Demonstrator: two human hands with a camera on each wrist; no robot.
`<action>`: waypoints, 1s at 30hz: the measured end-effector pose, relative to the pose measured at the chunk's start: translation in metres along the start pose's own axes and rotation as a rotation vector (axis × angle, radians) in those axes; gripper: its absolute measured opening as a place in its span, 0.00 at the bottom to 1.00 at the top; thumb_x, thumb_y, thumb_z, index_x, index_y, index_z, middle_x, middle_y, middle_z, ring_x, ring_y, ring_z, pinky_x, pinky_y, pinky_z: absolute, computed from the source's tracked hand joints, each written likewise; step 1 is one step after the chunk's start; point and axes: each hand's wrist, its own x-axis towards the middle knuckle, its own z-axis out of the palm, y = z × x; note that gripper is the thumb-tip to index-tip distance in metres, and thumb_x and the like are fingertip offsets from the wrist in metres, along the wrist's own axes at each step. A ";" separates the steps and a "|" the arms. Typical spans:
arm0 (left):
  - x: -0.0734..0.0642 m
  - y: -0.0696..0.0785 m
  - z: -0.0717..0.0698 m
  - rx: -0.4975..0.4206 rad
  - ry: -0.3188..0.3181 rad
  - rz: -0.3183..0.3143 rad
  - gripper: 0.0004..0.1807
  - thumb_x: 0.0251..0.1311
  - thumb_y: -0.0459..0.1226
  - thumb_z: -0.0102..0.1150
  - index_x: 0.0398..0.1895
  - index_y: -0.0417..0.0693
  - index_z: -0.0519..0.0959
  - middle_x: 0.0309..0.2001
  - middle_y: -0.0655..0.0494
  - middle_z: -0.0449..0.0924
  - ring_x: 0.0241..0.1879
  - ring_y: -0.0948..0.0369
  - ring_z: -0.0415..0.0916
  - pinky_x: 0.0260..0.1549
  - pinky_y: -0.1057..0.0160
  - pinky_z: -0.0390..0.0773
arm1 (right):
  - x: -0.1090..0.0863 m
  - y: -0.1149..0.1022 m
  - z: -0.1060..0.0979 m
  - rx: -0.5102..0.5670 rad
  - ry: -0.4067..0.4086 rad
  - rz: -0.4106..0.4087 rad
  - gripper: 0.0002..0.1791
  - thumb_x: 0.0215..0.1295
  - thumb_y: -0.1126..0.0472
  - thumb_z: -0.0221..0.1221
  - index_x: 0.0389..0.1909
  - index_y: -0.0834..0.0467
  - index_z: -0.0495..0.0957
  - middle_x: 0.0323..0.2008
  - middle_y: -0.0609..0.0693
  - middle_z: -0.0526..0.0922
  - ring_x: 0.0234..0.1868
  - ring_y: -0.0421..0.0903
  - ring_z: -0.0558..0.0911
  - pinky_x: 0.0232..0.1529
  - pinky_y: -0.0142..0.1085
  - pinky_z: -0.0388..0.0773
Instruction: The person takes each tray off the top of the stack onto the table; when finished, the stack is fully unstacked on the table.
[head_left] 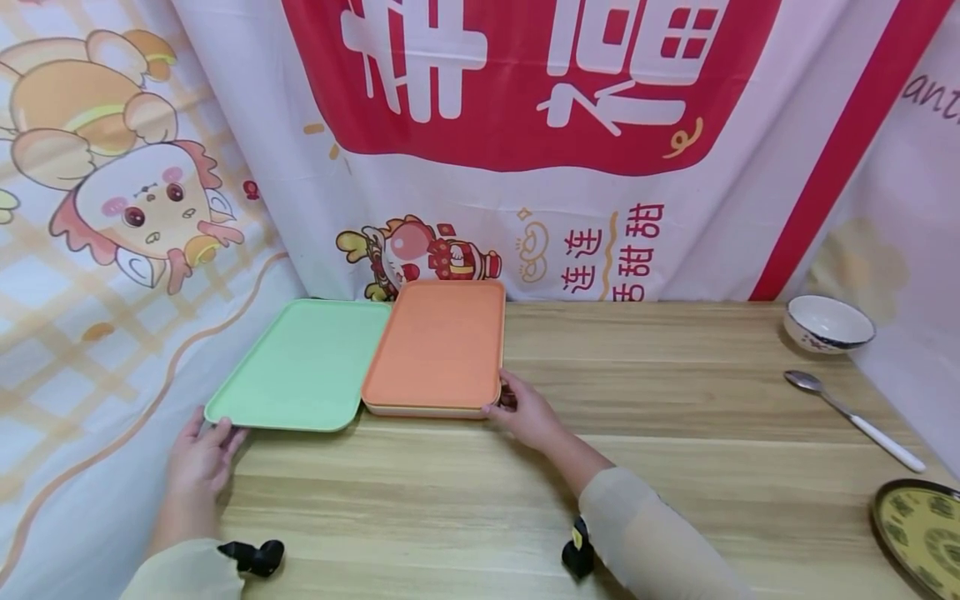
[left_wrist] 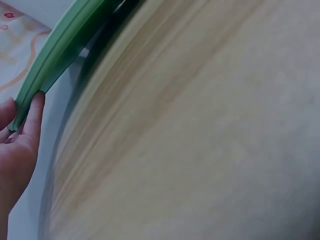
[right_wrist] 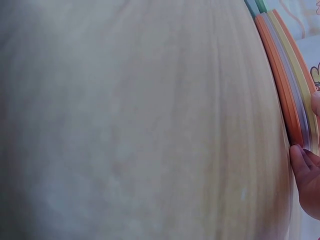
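A light green tray [head_left: 300,367] lies at the left of the table, its near edge slightly raised. My left hand [head_left: 201,462] pinches its near left corner, thumb above and fingers beneath; the left wrist view shows the green tray's rim [left_wrist: 60,50] between them. Right beside it stands a stack of trays [head_left: 438,346] with an orange one on top. In the right wrist view, orange, yellow and greyish edges of the stack [right_wrist: 282,75] show. My right hand [head_left: 528,412] grips the stack's near right corner, with one digit at the top edge and others low on the side.
At the far right are a white patterned bowl [head_left: 828,323] and a spoon [head_left: 855,419] with a white handle. A round yellow-green patterned plate [head_left: 926,533] sits at the near right edge. Printed cloth [head_left: 480,192] hangs behind the wooden table [head_left: 420,517] and on both sides.
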 end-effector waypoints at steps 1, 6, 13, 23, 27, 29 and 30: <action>0.001 0.000 0.000 0.030 0.022 -0.011 0.50 0.66 0.28 0.54 0.77 0.67 0.34 0.79 0.65 0.33 0.36 0.74 0.82 0.47 0.76 0.83 | 0.000 0.000 0.000 0.001 0.000 0.000 0.41 0.64 0.56 0.65 0.74 0.61 0.58 0.55 0.58 0.80 0.58 0.52 0.78 0.62 0.44 0.79; 0.008 -0.002 0.000 0.201 0.102 -0.069 0.45 0.70 0.32 0.48 0.77 0.68 0.32 0.78 0.60 0.31 0.59 0.72 0.73 0.59 0.77 0.72 | -0.001 0.000 0.000 0.003 0.002 -0.004 0.41 0.63 0.56 0.65 0.73 0.62 0.58 0.55 0.58 0.80 0.58 0.53 0.78 0.62 0.44 0.80; 0.014 -0.006 -0.002 0.418 0.160 -0.067 0.43 0.73 0.36 0.45 0.77 0.61 0.29 0.78 0.50 0.32 0.64 0.75 0.65 0.60 0.80 0.70 | -0.001 0.000 -0.001 0.002 -0.005 0.001 0.41 0.64 0.55 0.65 0.74 0.61 0.58 0.57 0.59 0.79 0.60 0.53 0.78 0.63 0.45 0.79; 0.014 -0.009 -0.002 0.620 0.261 0.004 0.41 0.70 0.34 0.51 0.78 0.50 0.40 0.78 0.44 0.42 0.76 0.55 0.49 0.55 0.84 0.69 | -0.001 0.000 0.000 -0.007 0.005 -0.009 0.41 0.64 0.55 0.65 0.73 0.62 0.58 0.56 0.58 0.80 0.59 0.53 0.78 0.63 0.46 0.79; 0.013 -0.010 -0.003 0.730 0.271 0.035 0.40 0.69 0.36 0.52 0.77 0.46 0.43 0.77 0.42 0.46 0.76 0.52 0.48 0.64 0.79 0.66 | -0.001 0.001 0.000 -0.006 0.003 -0.003 0.41 0.64 0.55 0.65 0.74 0.62 0.58 0.57 0.59 0.79 0.60 0.54 0.78 0.63 0.46 0.78; 0.013 -0.010 -0.004 0.766 0.272 0.040 0.40 0.69 0.37 0.52 0.77 0.44 0.43 0.77 0.41 0.46 0.76 0.50 0.47 0.71 0.71 0.60 | -0.001 0.000 0.000 -0.009 0.001 0.001 0.41 0.64 0.54 0.65 0.74 0.61 0.58 0.57 0.59 0.79 0.60 0.54 0.78 0.64 0.46 0.78; 0.013 -0.010 -0.004 0.787 0.271 0.040 0.40 0.69 0.39 0.51 0.77 0.44 0.42 0.77 0.42 0.45 0.77 0.49 0.46 0.74 0.65 0.57 | -0.001 0.000 0.000 -0.011 0.000 0.003 0.41 0.64 0.54 0.65 0.74 0.61 0.58 0.57 0.59 0.79 0.60 0.54 0.78 0.64 0.46 0.78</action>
